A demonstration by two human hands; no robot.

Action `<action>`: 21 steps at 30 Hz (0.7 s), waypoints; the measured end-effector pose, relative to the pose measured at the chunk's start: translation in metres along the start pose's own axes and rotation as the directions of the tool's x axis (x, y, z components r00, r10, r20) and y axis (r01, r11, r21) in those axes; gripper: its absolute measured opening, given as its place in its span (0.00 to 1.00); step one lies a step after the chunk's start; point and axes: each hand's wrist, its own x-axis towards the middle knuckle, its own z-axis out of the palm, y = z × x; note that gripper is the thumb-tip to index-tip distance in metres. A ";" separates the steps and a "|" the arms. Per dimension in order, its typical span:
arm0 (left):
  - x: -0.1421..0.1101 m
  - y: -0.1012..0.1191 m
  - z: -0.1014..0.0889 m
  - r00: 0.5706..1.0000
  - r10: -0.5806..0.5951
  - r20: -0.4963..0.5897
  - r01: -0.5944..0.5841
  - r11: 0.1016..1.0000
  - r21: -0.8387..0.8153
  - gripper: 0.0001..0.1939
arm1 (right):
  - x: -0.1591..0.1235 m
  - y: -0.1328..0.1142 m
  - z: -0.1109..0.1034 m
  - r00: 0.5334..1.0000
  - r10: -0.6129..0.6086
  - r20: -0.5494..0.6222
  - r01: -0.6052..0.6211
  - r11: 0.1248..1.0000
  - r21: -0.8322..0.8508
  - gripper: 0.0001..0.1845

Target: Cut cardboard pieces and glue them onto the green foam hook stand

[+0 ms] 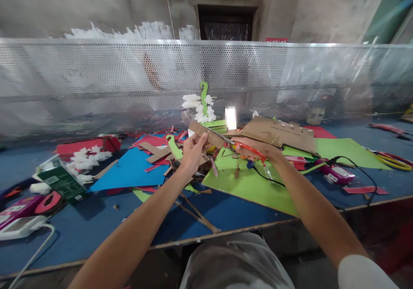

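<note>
My left hand (194, 149) pinches a small brown piece of cardboard (211, 137) over the middle of the table. Red-handled scissors (250, 147) are gripped in my right hand (253, 146), with their blades pointing left at the cardboard's right part. Whether the blades are biting into it I cannot tell. Beneath my right hand lies a lime-green sheet (251, 185), and a blue sheet (132, 168) is left of my left hand. Scraps of cardboard and coloured paper (158, 151) are heaped around my left hand.
A perforated metal screen (122, 86) runs along the back. Before it stands a green and white paper figure (204, 104). A large cardboard piece (279, 133) lies behind my right hand. At the left are a green box (61, 179) and a white power strip (22, 228); yellow-and-red-handled scissors (395, 160) lie far right.
</note>
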 end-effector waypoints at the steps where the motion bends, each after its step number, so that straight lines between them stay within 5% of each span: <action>1: 0.000 0.000 0.000 1.000 0.000 -0.001 0.000 1.000 -0.006 0.28 | 0.001 -0.002 0.002 1.000 -0.002 0.019 0.002 1.000 -0.003 0.26; 8: 0.000 0.004 -0.001 0.999 -0.029 -0.030 0.027 0.998 -0.050 0.29 | 0.006 -0.022 0.014 0.999 -0.013 0.037 0.013 1.000 0.009 0.28; 21: 0.001 0.009 -0.004 0.997 -0.071 -0.001 0.071 0.996 -0.055 0.27 | 0.013 -0.009 0.014 0.991 -0.130 -0.014 0.123 0.968 -0.219 0.30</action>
